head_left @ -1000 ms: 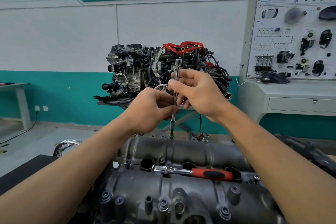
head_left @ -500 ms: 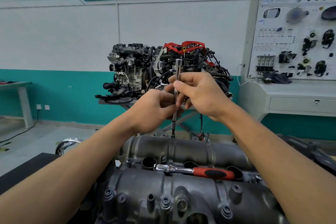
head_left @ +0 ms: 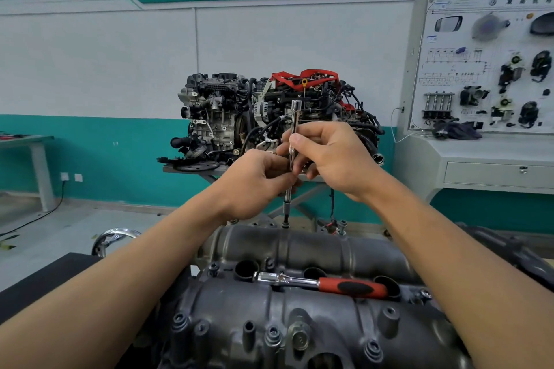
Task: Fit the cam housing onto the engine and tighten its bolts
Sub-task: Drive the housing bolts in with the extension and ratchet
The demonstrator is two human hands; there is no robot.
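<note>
The housing (head_left: 299,317) sits on the engine, near and in the middle. At its far edge a thin silver rod (head_left: 295,117) stands straight up, with its tip on a bolt (head_left: 285,224). The left hand (head_left: 254,186) pinches the rod low down, with its fingers curled round it. The right hand (head_left: 335,159) holds the rod a bit higher, thumb and fingers curled on it. The top of the rod sticks up above both hands.

Since a second ago the hands have hardly moved: same hold, same bolt, rod still upright.

A ratchet (head_left: 329,284) with a red handle lies flat on the housing, in the dip between its two humps, just where it lay before. Far behind stands another engine (head_left: 227,117) on a stand. A white board (head_left: 479,69) with car parts on it is far right.
</note>
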